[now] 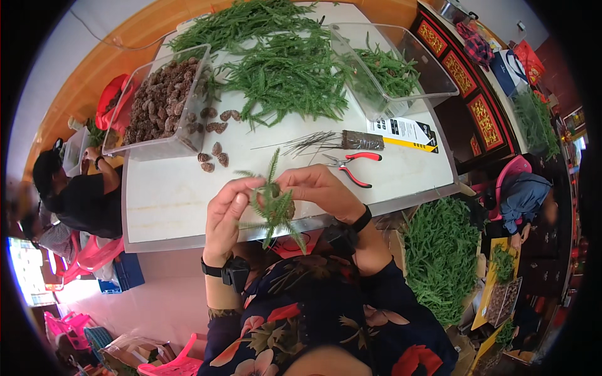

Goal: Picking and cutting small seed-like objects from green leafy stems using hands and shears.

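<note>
Above the table's near edge, a green artificial pine sprig (pixel 272 205) with several branches is pinched between my two hands. My left hand (pixel 224 212) grips it from the left with thumb and fingers together. From the right, my right hand (pixel 321 188) has its fingers closed at the sprig's upper part. A brownish bit, perhaps a pine cone, shows partly behind the green beside my right fingers. Just beyond my right hand lie red-and-black pliers (pixel 352 165), jaws pointing left. Thin dark wires (pixel 308 144) lie beyond them, their ends in a dark bundle (pixel 362 140).
Pine cones (pixel 157 103) fill a clear bin (pixel 199 94) at left; loose cones (pixel 216 149) lie beside it. Green sprigs (pixel 285 75) heap across the table's far side. Another clear bin (pixel 433 88) holds sprigs. A box of sprigs (pixel 439 257) stands at right. Other people sit both sides.
</note>
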{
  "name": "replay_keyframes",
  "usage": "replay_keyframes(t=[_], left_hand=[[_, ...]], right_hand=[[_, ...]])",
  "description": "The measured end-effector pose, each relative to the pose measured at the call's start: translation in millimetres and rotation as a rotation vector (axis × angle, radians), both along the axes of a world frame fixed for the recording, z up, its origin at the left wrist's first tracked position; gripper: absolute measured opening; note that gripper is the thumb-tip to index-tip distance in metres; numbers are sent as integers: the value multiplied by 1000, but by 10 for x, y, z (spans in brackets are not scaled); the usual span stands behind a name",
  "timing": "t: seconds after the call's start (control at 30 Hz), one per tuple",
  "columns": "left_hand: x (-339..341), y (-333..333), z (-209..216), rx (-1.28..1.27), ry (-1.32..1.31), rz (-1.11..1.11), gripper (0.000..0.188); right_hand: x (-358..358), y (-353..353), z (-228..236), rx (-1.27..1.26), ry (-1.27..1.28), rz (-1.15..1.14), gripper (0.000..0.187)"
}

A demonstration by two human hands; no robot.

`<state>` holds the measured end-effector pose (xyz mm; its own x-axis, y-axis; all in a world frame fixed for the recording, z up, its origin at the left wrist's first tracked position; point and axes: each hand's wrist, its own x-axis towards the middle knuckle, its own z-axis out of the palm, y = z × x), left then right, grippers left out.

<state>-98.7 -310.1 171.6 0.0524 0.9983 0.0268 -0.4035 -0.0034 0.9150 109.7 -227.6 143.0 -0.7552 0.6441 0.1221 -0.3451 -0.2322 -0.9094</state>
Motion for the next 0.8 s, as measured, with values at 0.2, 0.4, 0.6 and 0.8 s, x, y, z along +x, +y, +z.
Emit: replay_keyframes(t=[0.2, 0.4, 0.6, 0.8], left_hand=[[41, 37, 251, 520, 994, 169, 29], [71, 85, 138, 600, 967, 302, 24], [22, 95, 53, 129, 804, 417, 12], [42, 197, -78, 56, 795, 416, 11]], right_hand=[[8, 14, -99, -151, -59, 137, 20], [-17, -12, -81, -294, -41, 92, 25], [186, 49, 100, 65, -116, -670, 20], [5, -361, 469, 576, -304, -559, 10]])
